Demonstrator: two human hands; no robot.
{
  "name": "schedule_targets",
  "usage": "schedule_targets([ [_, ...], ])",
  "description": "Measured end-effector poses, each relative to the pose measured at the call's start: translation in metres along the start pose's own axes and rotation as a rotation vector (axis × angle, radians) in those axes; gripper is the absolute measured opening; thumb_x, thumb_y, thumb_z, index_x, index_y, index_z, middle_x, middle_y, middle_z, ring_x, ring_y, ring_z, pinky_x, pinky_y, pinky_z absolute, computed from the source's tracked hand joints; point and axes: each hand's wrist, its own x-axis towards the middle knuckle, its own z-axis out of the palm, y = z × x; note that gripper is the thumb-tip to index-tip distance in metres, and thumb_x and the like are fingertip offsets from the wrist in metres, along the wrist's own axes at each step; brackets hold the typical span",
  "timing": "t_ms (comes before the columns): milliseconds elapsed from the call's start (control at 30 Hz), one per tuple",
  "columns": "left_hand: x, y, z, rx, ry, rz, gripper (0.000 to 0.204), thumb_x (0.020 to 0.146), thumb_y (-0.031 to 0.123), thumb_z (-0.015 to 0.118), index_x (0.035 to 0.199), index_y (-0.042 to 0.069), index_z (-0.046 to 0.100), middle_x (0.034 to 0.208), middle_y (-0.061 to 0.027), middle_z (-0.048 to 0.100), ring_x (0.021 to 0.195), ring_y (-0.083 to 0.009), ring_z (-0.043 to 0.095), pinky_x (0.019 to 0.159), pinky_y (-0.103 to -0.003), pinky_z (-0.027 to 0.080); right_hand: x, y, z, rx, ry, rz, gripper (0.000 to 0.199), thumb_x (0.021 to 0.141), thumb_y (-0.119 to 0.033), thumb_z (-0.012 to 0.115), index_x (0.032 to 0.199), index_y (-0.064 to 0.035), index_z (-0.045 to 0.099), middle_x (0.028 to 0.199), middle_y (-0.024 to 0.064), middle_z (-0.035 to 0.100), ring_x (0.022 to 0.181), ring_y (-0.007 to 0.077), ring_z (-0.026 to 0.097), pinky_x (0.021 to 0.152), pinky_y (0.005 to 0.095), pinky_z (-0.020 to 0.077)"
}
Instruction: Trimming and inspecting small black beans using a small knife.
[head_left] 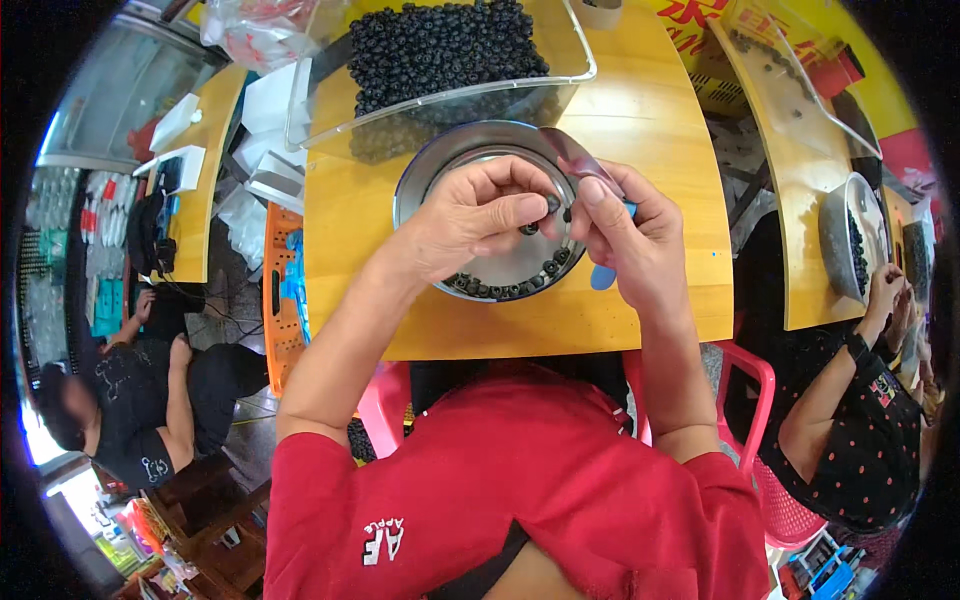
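A yellow wooden table fills the middle of the view, and a big clear plastic tray sits at its far edge, heaped with small dark round fruits. Just in front of the tray, touching its near wall, sits a round metal bowl, with more of those dark fruits strung along its near rim and a few loose on its floor.

Both hands are over the bowl. The left hand is curled in, thumb and fingertips pinched on one small dark fruit right above the bowl's middle. The right hand meets it from the other side, closed around a blue-handled tool whose handle pokes out below the palm; its thin metal blade rises from the fingers and slants up to the left over the bowl's far rim. The thumbs are almost touching.

Off to the right, at a second yellow table, another person's hand reaches to a second metal bowl of dark fruit. Far left, someone in black sits low near the floor.
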Motion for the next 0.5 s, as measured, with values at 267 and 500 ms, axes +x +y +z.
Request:
schedule_targets([
  [267,-0.001,-0.016,0.008,-0.590,-0.074,0.200,0.028,0.089,0.027,0.063,0.106,0.005,0.060,0.079,0.0023,0.053,0.053,-0.0035,0.037,0.042,-0.015,0.028,0.002,-0.003,0.011,0.119,-0.026,-0.013,0.028,0.097,-0.017,0.052,0.115,0.0012,0.059,0.066,0.0011,0.055,0.044,0.0009,0.031,0.041,0.0179,0.0228],
  [500,0.002,-0.025,0.012,-0.820,-0.060,0.179,0.030,0.090,0.031,0.061,0.108,0.008,0.060,0.073,0.0045,0.044,0.053,-0.0048,0.038,0.042,-0.014,0.029,0.001,-0.004,0.014,0.173,-0.038,-0.021,0.028,0.097,-0.018,0.051,0.115,0.0017,0.059,0.066,0.0015,0.056,0.043,0.0012,0.030,0.040,0.0179,0.0226],
])
